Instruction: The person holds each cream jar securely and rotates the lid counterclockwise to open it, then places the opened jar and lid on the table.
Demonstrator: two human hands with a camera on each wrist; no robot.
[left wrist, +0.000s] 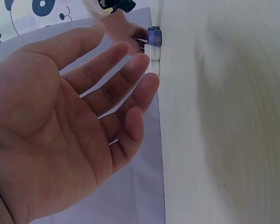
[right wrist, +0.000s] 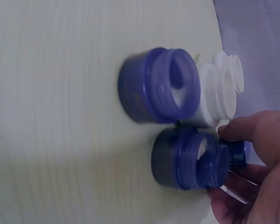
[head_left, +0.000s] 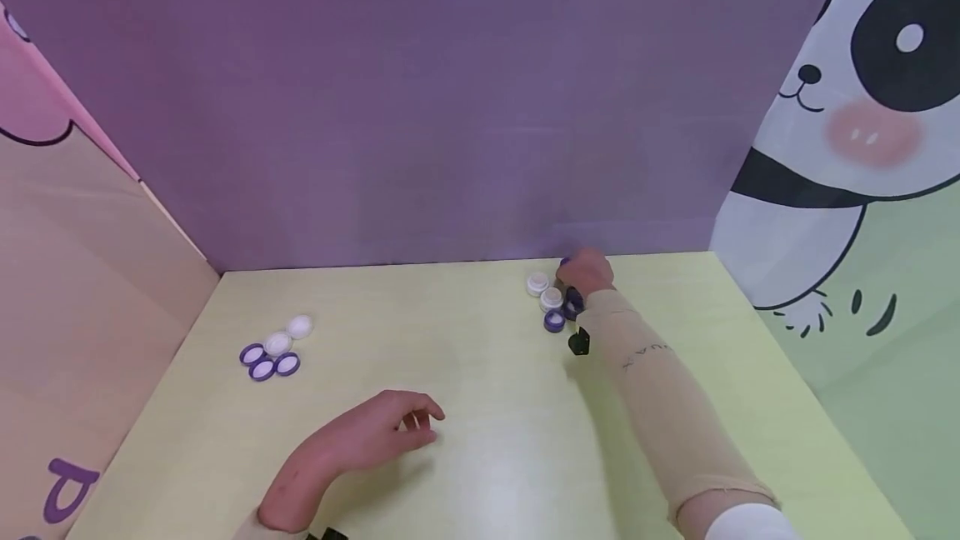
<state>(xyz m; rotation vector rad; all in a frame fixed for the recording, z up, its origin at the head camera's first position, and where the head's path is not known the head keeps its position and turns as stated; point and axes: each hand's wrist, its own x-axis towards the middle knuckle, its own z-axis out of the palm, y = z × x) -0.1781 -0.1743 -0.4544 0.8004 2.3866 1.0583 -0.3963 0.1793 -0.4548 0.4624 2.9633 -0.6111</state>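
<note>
My right hand (head_left: 587,272) is at the back of the table, its thumb and fingers around a dark blue jar (right wrist: 239,153) that they partly hide. Close by stand two lidless blue jars (right wrist: 158,86) and two white jars (right wrist: 217,95), grouped together with open mouths. In the head view the same group shows a white jar (head_left: 537,283) and a blue jar (head_left: 554,321) left of the hand. Over the front middle of the table hovers my left hand (head_left: 367,433), fingers loosely bent, holding nothing; its palm (left wrist: 51,121) fills the left wrist view.
On the left of the table lies a cluster of lids: white lids (head_left: 277,344) and purple-blue rimmed lids (head_left: 262,369). A purple backdrop (head_left: 420,107) rises behind the pale table (head_left: 420,315). A panda-printed panel (head_left: 810,232) stands at the right, a pink-beige one (head_left: 90,273) at the left.
</note>
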